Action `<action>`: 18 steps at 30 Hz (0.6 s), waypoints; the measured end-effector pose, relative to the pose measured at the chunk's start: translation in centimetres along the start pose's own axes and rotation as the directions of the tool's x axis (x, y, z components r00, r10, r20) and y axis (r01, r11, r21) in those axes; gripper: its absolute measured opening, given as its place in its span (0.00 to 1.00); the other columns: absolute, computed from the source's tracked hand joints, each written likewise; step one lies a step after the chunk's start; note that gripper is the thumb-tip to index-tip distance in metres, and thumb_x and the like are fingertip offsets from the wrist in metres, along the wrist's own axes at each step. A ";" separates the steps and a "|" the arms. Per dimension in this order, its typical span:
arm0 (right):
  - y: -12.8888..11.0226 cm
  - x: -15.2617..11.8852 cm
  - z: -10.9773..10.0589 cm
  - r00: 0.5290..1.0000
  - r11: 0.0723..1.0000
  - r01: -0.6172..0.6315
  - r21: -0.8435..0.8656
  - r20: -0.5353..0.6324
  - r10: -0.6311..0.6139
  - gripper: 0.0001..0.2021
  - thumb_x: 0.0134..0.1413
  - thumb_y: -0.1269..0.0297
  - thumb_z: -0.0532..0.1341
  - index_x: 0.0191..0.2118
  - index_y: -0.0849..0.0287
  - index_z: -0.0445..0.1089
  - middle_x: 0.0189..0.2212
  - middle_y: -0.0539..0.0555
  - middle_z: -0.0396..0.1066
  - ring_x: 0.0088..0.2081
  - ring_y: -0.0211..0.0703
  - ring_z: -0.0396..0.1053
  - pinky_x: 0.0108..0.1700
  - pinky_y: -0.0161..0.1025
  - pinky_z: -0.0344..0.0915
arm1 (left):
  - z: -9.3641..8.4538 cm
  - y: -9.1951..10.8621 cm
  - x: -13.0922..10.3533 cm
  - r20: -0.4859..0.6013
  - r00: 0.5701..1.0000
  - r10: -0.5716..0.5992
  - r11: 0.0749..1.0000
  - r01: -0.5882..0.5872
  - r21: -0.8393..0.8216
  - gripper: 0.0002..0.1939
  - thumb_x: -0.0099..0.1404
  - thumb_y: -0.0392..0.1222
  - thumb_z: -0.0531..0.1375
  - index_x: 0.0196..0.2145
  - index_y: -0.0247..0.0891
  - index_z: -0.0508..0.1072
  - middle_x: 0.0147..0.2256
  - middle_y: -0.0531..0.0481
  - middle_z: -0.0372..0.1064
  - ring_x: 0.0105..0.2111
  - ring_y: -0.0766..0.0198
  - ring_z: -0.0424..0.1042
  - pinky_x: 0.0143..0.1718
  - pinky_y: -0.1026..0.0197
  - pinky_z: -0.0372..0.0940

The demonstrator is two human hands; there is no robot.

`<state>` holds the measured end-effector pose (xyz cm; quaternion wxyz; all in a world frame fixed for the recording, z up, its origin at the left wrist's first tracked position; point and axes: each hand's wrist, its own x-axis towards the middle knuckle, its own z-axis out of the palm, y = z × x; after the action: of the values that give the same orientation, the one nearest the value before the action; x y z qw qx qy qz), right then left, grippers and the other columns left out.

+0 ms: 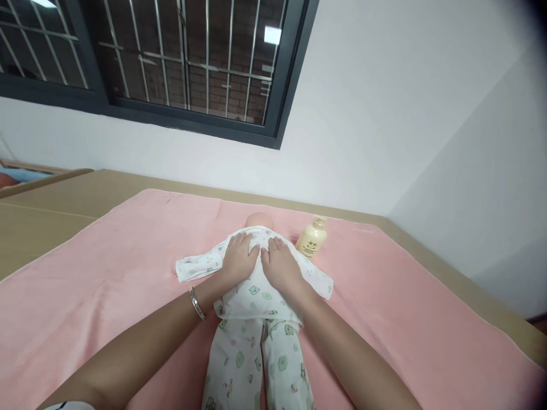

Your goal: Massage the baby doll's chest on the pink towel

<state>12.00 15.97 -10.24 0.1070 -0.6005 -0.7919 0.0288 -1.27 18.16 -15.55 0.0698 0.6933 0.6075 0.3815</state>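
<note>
A baby-sized figure, seemingly a doll, lies on a pink blanket (128, 273), its bald head (259, 220) toward the wall. It wears a white printed top (256, 293) with long sleeves spread to both sides, and matching trousers (239, 359). My left hand (240, 259) rests flat on the upper left of the top, fingers stretched toward the head. On the upper right, my right hand (281, 265) lies the same way, thumbs close together. Neither hand holds anything. A pale yellow bottle (313, 238) with black print leans slightly beside the right shoulder.
The blanket covers a wooden surface (106, 185) that meets a white wall (350, 114). Above it is a dark-framed window (280, 122) with metal bars. A wooden edge and some blue cloth (32, 174) show at the far left.
</note>
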 end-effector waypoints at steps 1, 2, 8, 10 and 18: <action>-0.5 -0.6 -0.2 1.000 1.000 0.019 -0.025 0.003 -0.019 0.28 0.70 0.61 0.42 0.66 0.77 0.55 0.67 0.72 0.53 0.69 0.57 0.49 0.68 0.49 0.44 | -0.2 0.0 0.3 0.031 1.000 0.000 1.000 -0.001 0.028 0.24 0.72 0.46 0.47 0.58 0.32 0.67 0.60 0.37 0.66 0.62 0.49 0.61 0.66 0.45 0.52; -0.9 -1.0 -0.5 0.999 0.998 0.038 -0.044 0.008 -0.037 0.27 0.70 0.62 0.43 0.66 0.77 0.56 0.66 0.72 0.54 0.69 0.57 0.50 0.68 0.48 0.44 | -0.4 0.0 0.4 0.055 0.998 -0.001 0.999 -0.002 0.053 0.25 0.72 0.47 0.47 0.59 0.31 0.66 0.60 0.36 0.65 0.63 0.49 0.61 0.65 0.46 0.53; 0.8 0.3 -1.1 0.996 0.995 0.084 0.061 0.024 -0.086 0.26 0.71 0.60 0.42 0.63 0.71 0.61 0.64 0.69 0.59 0.66 0.53 0.56 0.66 0.46 0.49 | -0.5 2.2 -1.5 0.073 0.996 0.050 0.979 -0.063 0.196 0.25 0.73 0.41 0.43 0.61 0.25 0.64 0.62 0.33 0.62 0.66 0.49 0.57 0.66 0.48 0.51; 1.5 1.2 -0.9 0.998 0.994 0.064 0.085 0.021 -0.066 0.25 0.71 0.60 0.42 0.63 0.71 0.61 0.65 0.67 0.59 0.66 0.52 0.55 0.66 0.46 0.49 | -0.5 2.9 -2.2 0.087 0.994 0.064 0.972 -0.082 0.219 0.25 0.73 0.40 0.44 0.62 0.25 0.63 0.64 0.32 0.59 0.67 0.48 0.54 0.66 0.47 0.50; -0.7 -1.2 -1.1 0.996 0.996 0.084 -0.012 0.007 -0.084 0.24 0.66 0.68 0.47 0.63 0.72 0.61 0.64 0.69 0.59 0.66 0.56 0.55 0.66 0.47 0.49 | -1.8 0.7 1.1 0.222 0.972 0.077 0.983 -0.111 0.143 0.22 0.72 0.42 0.45 0.54 0.30 0.70 0.61 0.35 0.64 0.64 0.50 0.59 0.64 0.47 0.55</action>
<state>11.84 14.48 -9.20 0.1019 -0.5671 -0.8170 0.0216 -1.86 18.30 -13.47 0.0631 0.7620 0.5904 0.2586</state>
